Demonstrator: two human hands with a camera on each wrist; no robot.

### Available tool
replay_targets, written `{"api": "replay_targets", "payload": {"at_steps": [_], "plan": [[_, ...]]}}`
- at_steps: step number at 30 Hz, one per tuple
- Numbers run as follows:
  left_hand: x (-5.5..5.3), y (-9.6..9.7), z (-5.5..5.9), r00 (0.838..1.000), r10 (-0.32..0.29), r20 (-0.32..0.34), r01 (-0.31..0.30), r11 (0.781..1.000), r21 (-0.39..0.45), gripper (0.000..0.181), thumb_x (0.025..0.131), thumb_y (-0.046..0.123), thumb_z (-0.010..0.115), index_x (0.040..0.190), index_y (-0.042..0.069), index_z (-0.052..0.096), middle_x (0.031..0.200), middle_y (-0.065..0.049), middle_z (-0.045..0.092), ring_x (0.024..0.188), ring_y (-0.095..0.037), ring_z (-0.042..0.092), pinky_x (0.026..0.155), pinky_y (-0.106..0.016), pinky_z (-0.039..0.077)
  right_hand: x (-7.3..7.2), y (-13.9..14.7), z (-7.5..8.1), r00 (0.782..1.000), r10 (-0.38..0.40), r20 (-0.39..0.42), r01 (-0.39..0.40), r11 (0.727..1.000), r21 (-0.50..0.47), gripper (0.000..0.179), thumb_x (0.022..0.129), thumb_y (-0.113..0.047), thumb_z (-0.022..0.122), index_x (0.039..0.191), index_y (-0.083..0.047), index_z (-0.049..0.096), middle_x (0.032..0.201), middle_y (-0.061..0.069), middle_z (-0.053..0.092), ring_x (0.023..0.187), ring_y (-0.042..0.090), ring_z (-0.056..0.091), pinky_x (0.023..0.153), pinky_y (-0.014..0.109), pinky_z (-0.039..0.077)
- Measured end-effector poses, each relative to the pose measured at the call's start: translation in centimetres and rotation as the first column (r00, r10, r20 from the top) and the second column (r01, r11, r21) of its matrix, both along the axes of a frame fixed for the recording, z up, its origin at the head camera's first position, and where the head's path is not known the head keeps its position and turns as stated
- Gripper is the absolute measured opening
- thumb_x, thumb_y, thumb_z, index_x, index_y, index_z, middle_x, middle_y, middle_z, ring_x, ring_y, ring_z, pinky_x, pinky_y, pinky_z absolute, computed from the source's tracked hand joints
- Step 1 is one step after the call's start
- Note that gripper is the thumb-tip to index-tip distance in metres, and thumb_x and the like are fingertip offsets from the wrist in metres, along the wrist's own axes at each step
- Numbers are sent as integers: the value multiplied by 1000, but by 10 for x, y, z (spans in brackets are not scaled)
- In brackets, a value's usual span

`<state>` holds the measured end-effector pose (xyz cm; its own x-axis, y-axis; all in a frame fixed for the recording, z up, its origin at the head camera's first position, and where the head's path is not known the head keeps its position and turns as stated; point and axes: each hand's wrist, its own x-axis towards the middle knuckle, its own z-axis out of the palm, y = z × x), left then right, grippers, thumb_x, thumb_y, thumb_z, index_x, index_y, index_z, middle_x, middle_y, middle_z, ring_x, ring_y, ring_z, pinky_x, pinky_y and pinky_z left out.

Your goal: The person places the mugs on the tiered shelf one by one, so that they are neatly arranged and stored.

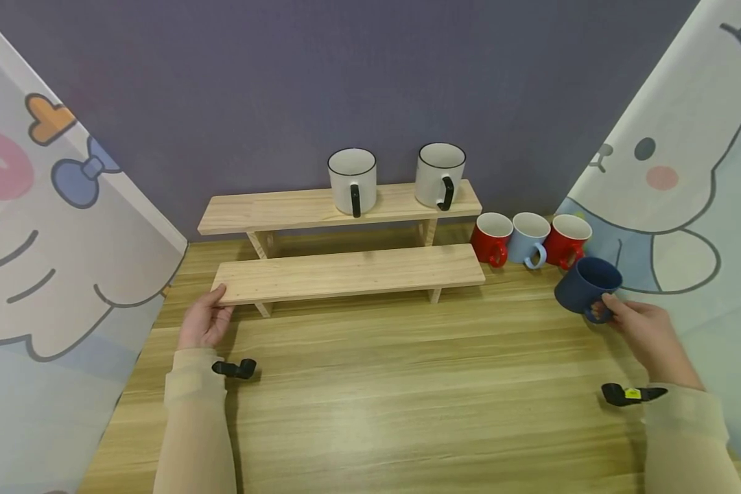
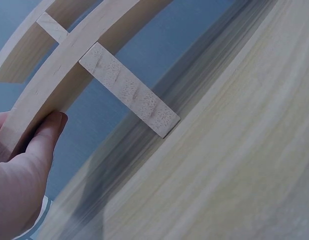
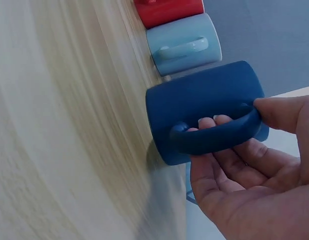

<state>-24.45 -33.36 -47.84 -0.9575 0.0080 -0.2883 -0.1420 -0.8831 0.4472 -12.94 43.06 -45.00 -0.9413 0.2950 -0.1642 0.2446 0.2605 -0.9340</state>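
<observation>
Backdrop: dark grey-blue cloth [image 1: 370, 82] behind everything.
Tabletop: wood-grain surface [image 1: 370, 398].
Display shelf: two-tier pale-wood shelf [image 1: 321, 278], standing on the tabletop.
Sleeves: cream cuffs [image 1: 194, 425] on both arms.
Right hand [image 1: 645, 329]: clamped on the navy mug's handle, thumb at its top, fingers through the loop.
Left hand [image 1: 204, 319]: pinching the lower board's left front corner.
White mugs: one [image 1: 342, 185] right of the upper board's middle, another [image 1: 429, 180] near its right end; black rims, black handles facing front.
Navy mug [image 1: 580, 287]: tilted in the right hand, near the tabletop's right edge; whether its base touches wood, I cannot tell.
Small mugs: red [image 1: 488, 241], light-blue [image 1: 521, 241], red [image 1: 558, 243], upright in a row just right of the shelf.
Wrist cameras: black, one at the left cuff [image 1: 234, 369], one at the right [image 1: 631, 394].
</observation>
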Motion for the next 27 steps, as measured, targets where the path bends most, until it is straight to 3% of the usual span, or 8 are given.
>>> {"api": "replay_targets", "payload": {"at_steps": [3,5,8,12,13,17,20,27], "plan": [[0,0,0,1000,0,1,0,1000,10,61,103,-9,51,156,7,26,122,-15,57,127,-21,54,108,-29,43,-3,-3,-4,997,6,-71,-21,975,-223,30,105,-24,61,92,-2,77,86,-2,73,81,2,68,72,13,57],[0,0,0,1000,0,0,0,1000,14,58,103,-9,51,154,7,29,122,-15,57,127,-21,54,108,-30,43,-4,-3,-6,996,10,-86,-32,968,-249,29,105,-22,62,88,-4,77,86,-1,73,81,4,68,72,14,58],[0,0,-1,1000,-2,-3,2,1000,12,54,103,-9,51,151,5,31,121,-16,57,123,-22,57,108,-30,43,-5,-4,-7,997,56,-49,-58,997,-41,44,106,-33,58,100,8,75,88,-7,73,83,-4,65,70,12,56],[1,-1,-1,1000,-3,-8,3,1000,7,52,103,-9,50,150,5,32,120,-16,57,116,-23,62,107,-30,43,-5,-4,-8,995,96,-8,-94,981,171,63,107,-41,53,115,20,65,91,-12,72,85,-12,59,69,9,53],[1,-1,0,1000,-2,-9,2,1000,7,51,103,-9,50,149,4,33,120,-16,57,115,-24,63,107,-30,44,-5,-4,-8,995,97,-13,-94,982,162,61,107,-39,53,114,19,66,91,-13,72,85,-12,59,69,8,52],[1,-1,0,1000,2,-4,-2,1000,11,45,103,-10,51,144,2,36,119,-17,57,110,-25,66,107,-30,44,-4,-5,-9,994,79,-75,-82,996,-35,39,107,-30,57,100,3,77,89,-8,74,85,-6,64,73,8,53],[1,0,1,1000,6,1,-6,1000,10,46,102,-11,51,143,1,36,119,-17,57,109,-26,66,107,-30,44,-4,-7,-9,991,52,-127,-75,979,-188,29,106,-23,60,92,-6,79,89,-3,74,86,0,67,76,8,53],[1,0,1,1000,8,-3,-8,1000,4,43,102,-10,51,142,1,38,119,-17,58,112,-24,65,107,-30,44,-2,-11,-13,985,-11,-170,-36,961,-273,28,104,-21,62,88,-9,80,86,-1,75,84,2,69,76,8,53]]}}
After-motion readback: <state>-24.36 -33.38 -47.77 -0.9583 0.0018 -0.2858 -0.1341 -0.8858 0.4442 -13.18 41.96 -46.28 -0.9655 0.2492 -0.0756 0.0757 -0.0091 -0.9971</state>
